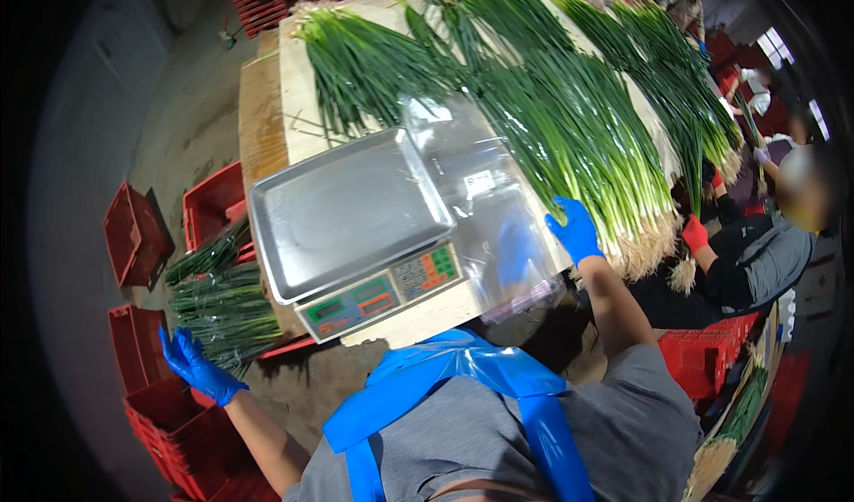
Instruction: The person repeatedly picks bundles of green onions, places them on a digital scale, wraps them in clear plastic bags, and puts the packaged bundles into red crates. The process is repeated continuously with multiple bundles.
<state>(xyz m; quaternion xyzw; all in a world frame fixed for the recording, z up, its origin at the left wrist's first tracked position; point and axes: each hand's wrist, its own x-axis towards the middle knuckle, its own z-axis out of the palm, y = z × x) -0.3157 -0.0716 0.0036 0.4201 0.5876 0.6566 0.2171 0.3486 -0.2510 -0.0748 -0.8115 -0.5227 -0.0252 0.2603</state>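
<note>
My left hand, in a blue glove, is held out at the lower left with its fingers apart and nothing in it, near bagged green onions. My right hand, gloved in blue too, reaches to the edge of a large pile of green onions; its fingertips are at the leaves and stalks, and whether they grip any is unclear. Between the hands stands a digital scale with a bare steel tray. Flat clear plastic bags lie on the table right of the scale.
Red plastic crates stand on the floor at the left, and more crates at the lower right. A co-worker in red gloves holds onions close by on the right. Other people stand around the table's far side.
</note>
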